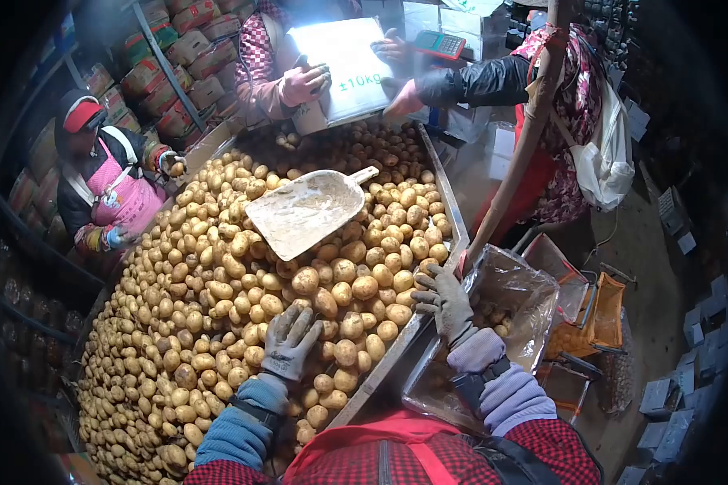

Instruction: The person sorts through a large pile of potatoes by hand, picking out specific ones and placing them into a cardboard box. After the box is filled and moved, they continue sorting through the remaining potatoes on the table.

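"Left hand [291, 343] first. State?"

"Grey glove, back up, fingers a bit apart and loosely bent, down on the potatoes [186, 323]. Palm's hidden, so can't tell if it has hold of one."

"Right hand [447, 303]?"

"Grey glove too. Fingers spread wide, no grip on anything that I can see. It's at the metal rim [380, 368] of the worktop, just beside a plastic-lined crate [522, 279]. Contact with the rim: can't tell."

"Where are the potatoes?"

"Big heap, fills the worktop, from under the left hand up to the far side. A few more inside the crate."

"Anything lying on the heap?"

"Scoop [307, 210], pale and dirty, handle toward the far right. Neither of the wearer's hands touches it."

"Other people?"

"Three. Pink apron [125, 190] at the left side of the heap. Another at the far side, both hands on a white box [340, 77] marked ±10kg. Third on the right, dark sleeve [481, 83] stretched out, hand at the box's edge."

"Near that one?"

"Wooden pole [530, 137], slanting in front. Orange crate [607, 311] beyond the lined one. Next."
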Demonstrator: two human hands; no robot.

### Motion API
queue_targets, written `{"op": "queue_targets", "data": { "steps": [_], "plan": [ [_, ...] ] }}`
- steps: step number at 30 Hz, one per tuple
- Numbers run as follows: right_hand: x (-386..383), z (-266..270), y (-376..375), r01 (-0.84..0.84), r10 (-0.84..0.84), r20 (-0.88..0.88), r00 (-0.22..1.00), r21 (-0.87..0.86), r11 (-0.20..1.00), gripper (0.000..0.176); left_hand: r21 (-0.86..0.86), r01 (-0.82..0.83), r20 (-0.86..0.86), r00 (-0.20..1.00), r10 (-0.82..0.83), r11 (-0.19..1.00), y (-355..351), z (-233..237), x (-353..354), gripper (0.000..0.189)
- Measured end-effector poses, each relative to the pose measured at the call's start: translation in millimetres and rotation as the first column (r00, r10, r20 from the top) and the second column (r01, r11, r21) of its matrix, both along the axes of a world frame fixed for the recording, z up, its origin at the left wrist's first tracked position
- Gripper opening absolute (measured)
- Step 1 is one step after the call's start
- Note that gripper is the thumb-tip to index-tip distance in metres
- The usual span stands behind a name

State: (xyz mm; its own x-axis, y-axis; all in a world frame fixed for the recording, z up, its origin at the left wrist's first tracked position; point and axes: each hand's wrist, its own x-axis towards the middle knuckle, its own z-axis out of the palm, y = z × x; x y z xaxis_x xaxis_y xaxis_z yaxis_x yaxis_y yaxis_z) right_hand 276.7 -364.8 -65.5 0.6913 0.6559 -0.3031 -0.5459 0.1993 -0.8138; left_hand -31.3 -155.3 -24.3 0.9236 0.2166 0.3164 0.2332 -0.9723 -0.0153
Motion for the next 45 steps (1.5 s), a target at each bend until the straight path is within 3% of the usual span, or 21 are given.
{"op": "queue_targets", "data": {
  "steps": [3,6,17,19,26,30,45],
  "plan": [
    [-5,-8,10,-0.038,0.040,0.021,0.999,-0.097,0.995,0.060,-0.004,-0.008,-0.008,1.000,0.008,1.000,-1,1,0,0.045],
    [-6,-5,4,-0.044,0.045,0.023,0.999,-0.037,0.998,0.060,0.000,-0.017,-0.018,1.000,0.017,1.000,-2,2,0,0.046],
    [-5,-11,3,-0.060,0.067,0.079,0.995,-0.093,0.994,0.058,0.073,0.004,-0.037,0.999,-0.002,0.997,6,-10,-2,0.049],
    [-3,-15,5,-0.055,0.061,0.065,0.996,-0.093,0.994,0.058,-0.011,0.006,0.030,1.000,-0.005,1.000,2,-5,1,0.045],
    [-3,-19,5,-0.039,0.043,0.062,0.997,-0.068,0.997,0.067,-0.051,-0.018,-0.066,0.998,0.014,0.999,0,1,-4,0.049],
    [-4,-13,7,-0.028,0.035,0.049,0.998,-0.139,0.990,0.066,-0.082,-0.020,-0.089,0.996,0.013,0.996,0,4,-4,0.051],
    [-4,-20,4,-0.043,0.056,0.118,0.991,-0.116,0.992,0.067,-0.036,0.012,0.005,1.000,-0.012,0.999,2,-5,-4,0.049]
  ]
}}
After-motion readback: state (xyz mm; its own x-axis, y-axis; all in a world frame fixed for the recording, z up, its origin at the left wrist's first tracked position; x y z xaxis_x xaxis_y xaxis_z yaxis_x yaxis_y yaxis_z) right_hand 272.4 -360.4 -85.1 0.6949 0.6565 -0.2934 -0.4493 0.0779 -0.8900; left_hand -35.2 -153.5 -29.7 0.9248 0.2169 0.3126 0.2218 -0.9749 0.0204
